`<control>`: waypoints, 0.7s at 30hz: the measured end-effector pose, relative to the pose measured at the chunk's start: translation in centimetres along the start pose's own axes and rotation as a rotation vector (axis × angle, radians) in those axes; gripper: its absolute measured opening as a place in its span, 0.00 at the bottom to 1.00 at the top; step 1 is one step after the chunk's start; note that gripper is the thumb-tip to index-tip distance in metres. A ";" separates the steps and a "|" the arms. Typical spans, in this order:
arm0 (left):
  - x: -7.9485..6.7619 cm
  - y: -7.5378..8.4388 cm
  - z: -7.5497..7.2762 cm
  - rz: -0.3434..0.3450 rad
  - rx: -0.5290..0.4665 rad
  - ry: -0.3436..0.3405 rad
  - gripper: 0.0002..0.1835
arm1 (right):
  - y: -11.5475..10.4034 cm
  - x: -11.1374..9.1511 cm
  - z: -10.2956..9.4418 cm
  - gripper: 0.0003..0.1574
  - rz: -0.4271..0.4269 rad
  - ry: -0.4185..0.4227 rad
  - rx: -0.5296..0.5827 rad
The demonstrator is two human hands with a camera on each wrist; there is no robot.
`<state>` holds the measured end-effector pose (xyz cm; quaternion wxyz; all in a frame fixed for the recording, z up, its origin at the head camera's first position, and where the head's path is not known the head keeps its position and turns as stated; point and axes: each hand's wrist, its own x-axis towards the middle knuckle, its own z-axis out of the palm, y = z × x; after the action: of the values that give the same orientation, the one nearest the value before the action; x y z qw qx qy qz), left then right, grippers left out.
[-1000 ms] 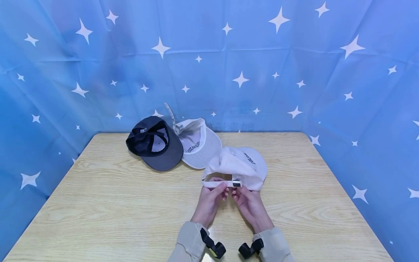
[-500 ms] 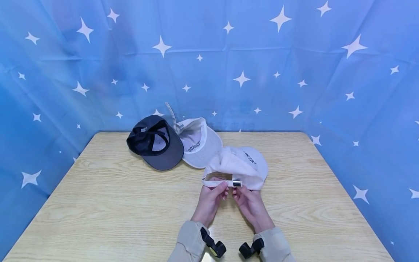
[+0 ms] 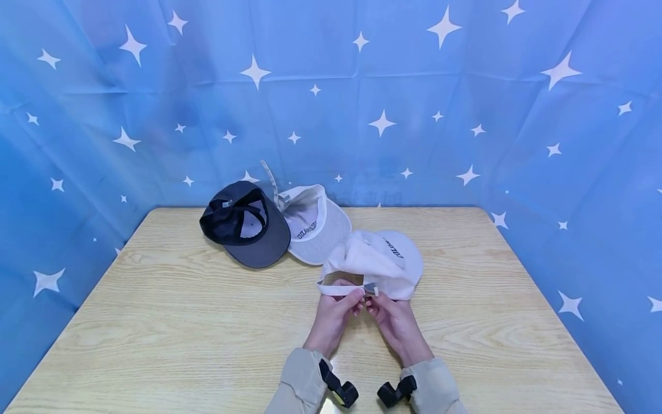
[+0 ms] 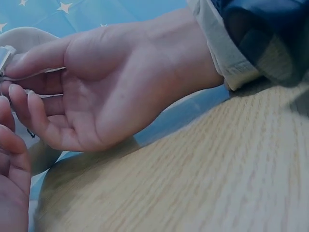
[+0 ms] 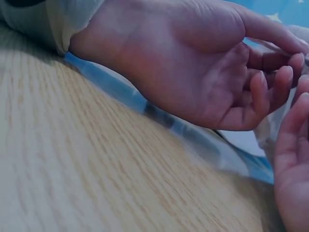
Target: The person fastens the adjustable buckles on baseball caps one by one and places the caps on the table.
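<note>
A white baseball cap point(image 3: 374, 261) with dark lettering lies in front of me, its back opening and strap point(image 3: 338, 290) toward me. My left hand point(image 3: 331, 322) pinches the strap between thumb and fingers, close to a metal buckle point(image 3: 370, 289). My right hand point(image 3: 397, 328) pinches at the buckle's right side, its thumb near the strap's pale end. The fingertips of both hands nearly meet under the buckle. In the left wrist view, a bit of the buckle point(image 4: 6, 57) shows at the left thumb tip. What the right fingertips hold is mostly hidden in the right wrist view.
Behind the held cap lies a light grey cap point(image 3: 322, 230), inside up, with its loose strap point(image 3: 270, 181) sticking up. A dark cap point(image 3: 247, 227) overlaps it on the left. The wooden table point(image 3: 181, 333) ends at a blue star-patterned curtain point(image 3: 310, 115).
The buckle lay flat and shiny; it now looks tilted and dull grey, with a pale end at its right. The left thumb has shifted slightly right along the strap. The other caps stay put.
</note>
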<state>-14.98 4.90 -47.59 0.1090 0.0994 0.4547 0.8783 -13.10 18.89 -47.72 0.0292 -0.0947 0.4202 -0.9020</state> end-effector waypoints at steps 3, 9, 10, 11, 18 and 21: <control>0.0 -0.1 0.0 0.006 0.015 0.002 0.09 | 0.1 0.0 0.0 0.13 -0.003 -0.015 -0.019; 0.1 -0.1 -0.2 0.017 0.051 0.027 0.09 | 0.0 0.0 0.0 0.12 -0.011 0.009 -0.051; 0.2 -0.1 -0.3 0.015 0.062 0.037 0.10 | 0.0 0.0 0.1 0.12 -0.013 0.018 -0.059; 0.2 -0.1 -0.3 0.014 0.075 0.047 0.11 | 0.0 0.0 0.1 0.12 -0.014 0.029 -0.068; 0.3 -0.1 -0.4 0.018 0.168 0.096 0.12 | 0.0 -0.1 0.2 0.11 -0.016 0.111 -0.138; 0.3 0.0 -0.3 0.005 0.191 0.104 0.14 | 0.0 0.0 0.2 0.11 -0.023 0.101 -0.141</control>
<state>-15.35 4.74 -47.80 0.0729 0.0647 0.5413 0.8351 -13.03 18.72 -47.61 -0.0091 -0.0557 0.4825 -0.8741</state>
